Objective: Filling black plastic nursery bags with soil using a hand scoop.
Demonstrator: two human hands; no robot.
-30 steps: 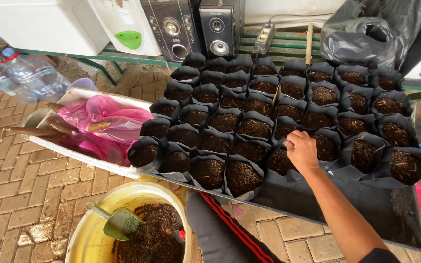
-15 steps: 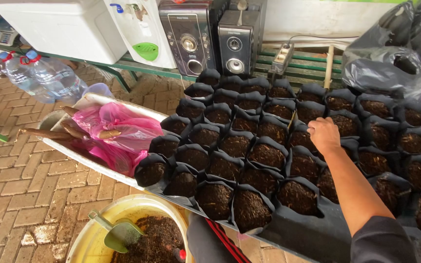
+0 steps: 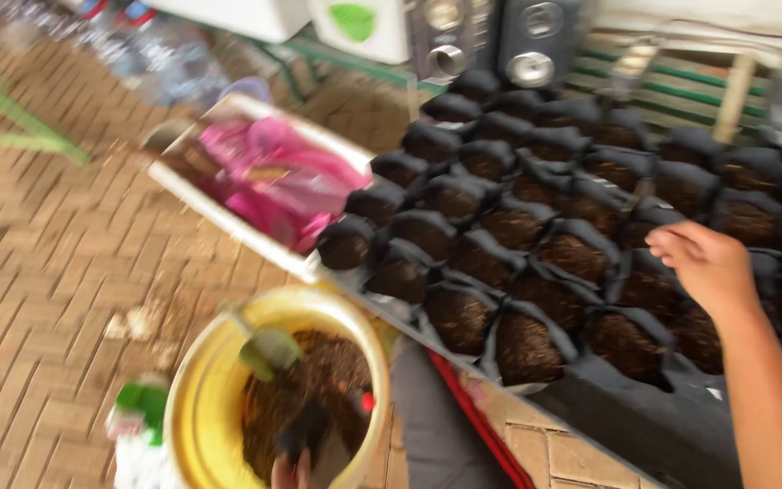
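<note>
Across the right half of the frame, rows of soft black plastic nursery bags stand packed together on a dark sheet, each crumpled at the rim and filled with coarse brown soil. The right hand hovers over the bags at right of centre, fingers loosely curled and slightly parted, holding nothing — whether they brush a bag is blurred. At the bottom centre, a round yellow bucket holds dark, fibrous soil and a green scoop. The left hand shows only as fingertips at the lower edge, against a small black bag in the bucket — the grip cannot be told. A white tray with pink plastic lies upper left on herringbone brick paving.
</note>
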